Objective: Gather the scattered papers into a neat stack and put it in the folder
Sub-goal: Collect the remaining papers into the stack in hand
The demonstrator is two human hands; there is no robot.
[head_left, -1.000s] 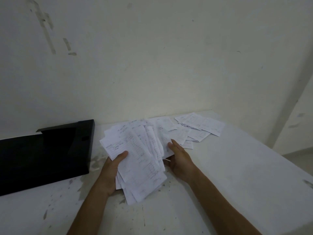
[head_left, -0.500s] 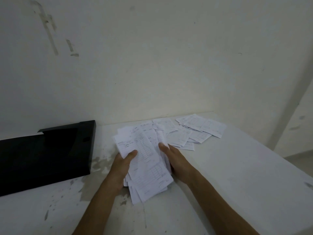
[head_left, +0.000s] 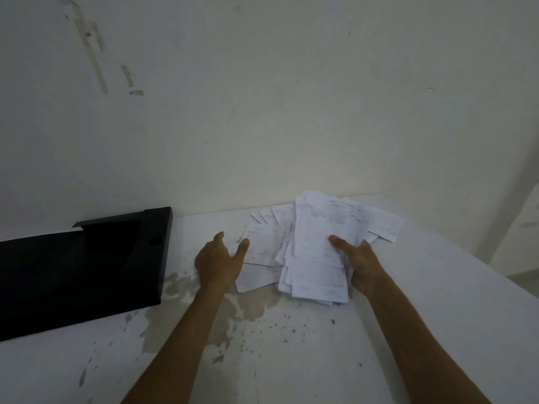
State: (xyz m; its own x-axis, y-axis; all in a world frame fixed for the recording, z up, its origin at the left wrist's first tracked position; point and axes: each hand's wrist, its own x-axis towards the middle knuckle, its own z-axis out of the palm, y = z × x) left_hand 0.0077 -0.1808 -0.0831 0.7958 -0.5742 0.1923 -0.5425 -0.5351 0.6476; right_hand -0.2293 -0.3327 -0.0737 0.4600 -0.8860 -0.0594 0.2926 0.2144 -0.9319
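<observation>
A thick bundle of white printed papers (head_left: 319, 258) is lifted at a tilt over the white table, and my right hand (head_left: 360, 265) grips its right edge with the thumb on top. My left hand (head_left: 218, 262) hovers open just left of it, fingers spread, holding nothing. Several loose sheets (head_left: 262, 249) lie flat on the table between my hands and behind the bundle, with more loose sheets (head_left: 385, 228) at the far right. The black folder (head_left: 78, 266) lies open at the left, against the wall.
The white table (head_left: 320, 345) is stained and speckled in front of me. A pale wall rises right behind the papers and folder. The table's right edge (head_left: 481, 275) drops off to the floor.
My left hand has let go of the bundle and moved left, open. My right hand now holds the bundle alone and has shifted it to the right, leaving a few sheets on the table.
</observation>
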